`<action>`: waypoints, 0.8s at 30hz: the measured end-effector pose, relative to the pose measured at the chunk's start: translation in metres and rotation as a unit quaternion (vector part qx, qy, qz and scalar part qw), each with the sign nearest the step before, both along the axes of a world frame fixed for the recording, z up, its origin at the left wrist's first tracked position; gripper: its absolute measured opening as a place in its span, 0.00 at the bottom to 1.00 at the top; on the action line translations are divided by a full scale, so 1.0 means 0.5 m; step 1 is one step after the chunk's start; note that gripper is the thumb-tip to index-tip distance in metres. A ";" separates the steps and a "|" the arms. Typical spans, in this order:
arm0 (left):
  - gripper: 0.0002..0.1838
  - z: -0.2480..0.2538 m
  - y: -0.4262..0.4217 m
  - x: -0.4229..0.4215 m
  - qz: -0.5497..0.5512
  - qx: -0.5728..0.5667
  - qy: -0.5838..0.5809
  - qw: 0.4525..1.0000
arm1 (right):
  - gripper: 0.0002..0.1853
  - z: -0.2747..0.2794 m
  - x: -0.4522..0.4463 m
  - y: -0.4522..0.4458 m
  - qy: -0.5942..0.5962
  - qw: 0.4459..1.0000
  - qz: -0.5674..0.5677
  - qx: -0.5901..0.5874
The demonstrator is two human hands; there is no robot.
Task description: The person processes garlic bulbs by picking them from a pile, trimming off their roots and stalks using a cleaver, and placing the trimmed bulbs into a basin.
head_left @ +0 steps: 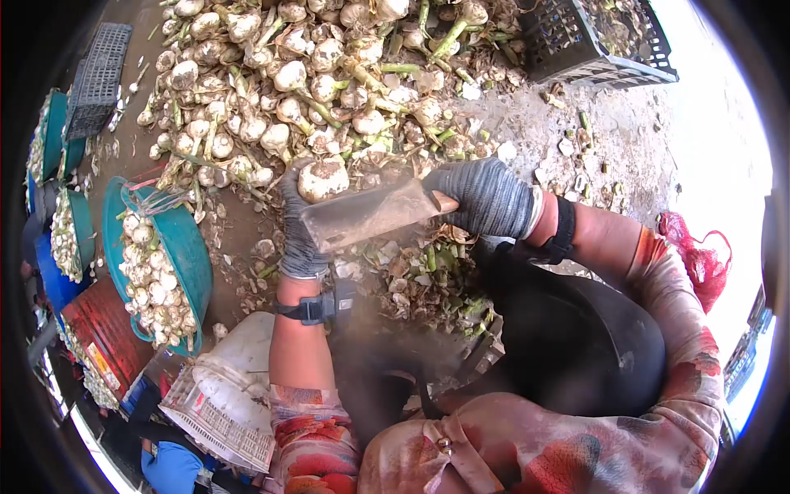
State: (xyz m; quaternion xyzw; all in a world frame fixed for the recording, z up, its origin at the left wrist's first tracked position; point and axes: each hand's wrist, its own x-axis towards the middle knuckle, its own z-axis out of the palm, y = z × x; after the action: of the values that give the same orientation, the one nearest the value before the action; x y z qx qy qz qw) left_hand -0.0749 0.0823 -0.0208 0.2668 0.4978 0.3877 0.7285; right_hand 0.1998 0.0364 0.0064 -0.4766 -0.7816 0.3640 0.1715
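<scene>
Garlic bulb and broad knife held close together

The bulb is round, pale and soil-stained; the knife has a flat, nearly rectangular blade smeared brown, and a wooden handle. Grey knit gloves cover both hands. The left hand points away from the body and grips the bulb; the right hand is closed round the handle, blade reaching leftward. The blade hides part of the left hand; whether it touches the bulb cannot be told. Papery garlic with green stems is heaped towards the far edge of the floor, beside a black slatted crate. Leafy scraps lie below the knife. A teal plastic tub of bulbs stands towards the left edge.
</scene>
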 end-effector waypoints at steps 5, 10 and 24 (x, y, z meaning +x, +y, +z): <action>0.28 -0.033 -0.121 0.009 -0.237 0.328 0.391 0.827 | 0.16 0.018 -0.007 -0.015 0.000 1.000 0.022 0.005; 0.25 -0.036 -0.143 0.026 -0.248 0.302 0.326 0.861 | 0.15 -0.021 0.002 -0.032 -0.038 0.999 0.021 0.001; 0.40 0.054 -0.103 0.169 -0.189 0.363 0.351 0.843 | 0.23 -0.026 0.035 -0.006 0.255 0.903 -0.111 -0.327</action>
State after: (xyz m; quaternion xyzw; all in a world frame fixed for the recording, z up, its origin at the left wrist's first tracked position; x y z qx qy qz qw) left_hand 0.0096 0.0309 0.0062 0.7189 0.4839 0.2762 0.4157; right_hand 0.2174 0.0333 -0.0066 -0.4806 -0.4902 0.6868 0.2389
